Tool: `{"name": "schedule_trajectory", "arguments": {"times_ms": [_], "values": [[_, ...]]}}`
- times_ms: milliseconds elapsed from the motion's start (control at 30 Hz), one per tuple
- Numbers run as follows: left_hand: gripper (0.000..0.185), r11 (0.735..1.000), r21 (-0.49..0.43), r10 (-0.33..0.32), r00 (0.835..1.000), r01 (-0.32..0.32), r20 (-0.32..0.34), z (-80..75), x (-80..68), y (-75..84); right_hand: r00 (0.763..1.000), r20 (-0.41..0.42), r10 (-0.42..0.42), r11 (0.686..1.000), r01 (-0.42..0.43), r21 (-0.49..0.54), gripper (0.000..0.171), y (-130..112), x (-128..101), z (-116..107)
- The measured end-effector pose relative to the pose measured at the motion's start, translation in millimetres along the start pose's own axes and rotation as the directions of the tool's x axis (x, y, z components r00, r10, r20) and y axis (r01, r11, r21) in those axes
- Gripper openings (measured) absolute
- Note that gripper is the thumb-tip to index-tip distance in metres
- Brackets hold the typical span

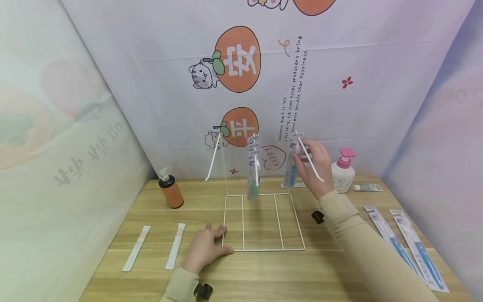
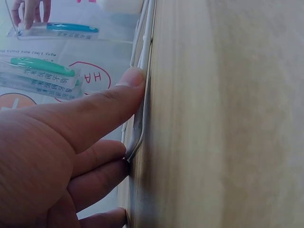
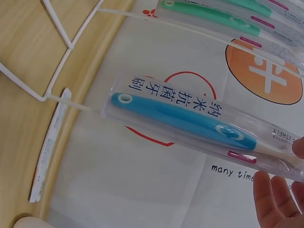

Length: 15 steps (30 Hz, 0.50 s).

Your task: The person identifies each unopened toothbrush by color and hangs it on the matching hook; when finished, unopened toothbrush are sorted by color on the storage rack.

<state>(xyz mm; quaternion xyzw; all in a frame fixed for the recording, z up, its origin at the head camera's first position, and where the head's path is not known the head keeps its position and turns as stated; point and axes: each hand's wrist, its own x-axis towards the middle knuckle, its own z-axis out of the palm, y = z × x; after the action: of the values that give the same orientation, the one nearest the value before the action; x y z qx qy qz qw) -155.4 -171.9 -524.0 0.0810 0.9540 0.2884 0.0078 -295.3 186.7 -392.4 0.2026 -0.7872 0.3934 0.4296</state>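
Observation:
A white wire rack (image 1: 264,251) with long prongs stands on the table. My left hand (image 1: 205,248) holds its front left corner, and the thumb presses the wire in the left wrist view. Up at the right prong, my right hand (image 1: 316,167) pinches a packaged blue toothbrush (image 1: 292,167) near its upper end. The blue handle (image 3: 180,122) points down inside clear plastic in the right wrist view. Several packaged green toothbrushes (image 1: 253,176) hang on the middle prong. The left prong (image 1: 213,157) is bare.
Two packaged blue toothbrushes (image 1: 419,247) lie at the right. A white pump bottle (image 1: 342,174) with a pink top and a tube (image 1: 367,188) stand and lie behind them. On the left are an orange bottle (image 1: 172,192) and two slim white packets (image 1: 175,246). Another packet (image 3: 50,145) lies behind the rack.

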Motion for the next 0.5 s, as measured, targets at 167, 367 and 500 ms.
{"name": "schedule_trajectory", "arguments": {"times_ms": [167,367,500], "values": [[0.077,1.0,0.008,-0.005,1.0,0.005,-0.001,0.1,0.1,-0.1,1.0,0.011,0.014,1.0,-0.014,0.01,0.039,0.3,2.1,1.5],[0.076,1.0,0.008,0.005,1.0,-0.005,-0.002,0.6,0.6,-1.5,1.0,0.014,0.018,1.0,-0.018,0.013,0.039,-1.1,3.1,2.3],[0.076,1.0,0.006,0.011,1.0,-0.011,-0.001,0.9,0.2,-1.6,1.0,0.014,0.021,1.0,-0.021,0.012,0.039,-2.0,3.2,2.2]]}}
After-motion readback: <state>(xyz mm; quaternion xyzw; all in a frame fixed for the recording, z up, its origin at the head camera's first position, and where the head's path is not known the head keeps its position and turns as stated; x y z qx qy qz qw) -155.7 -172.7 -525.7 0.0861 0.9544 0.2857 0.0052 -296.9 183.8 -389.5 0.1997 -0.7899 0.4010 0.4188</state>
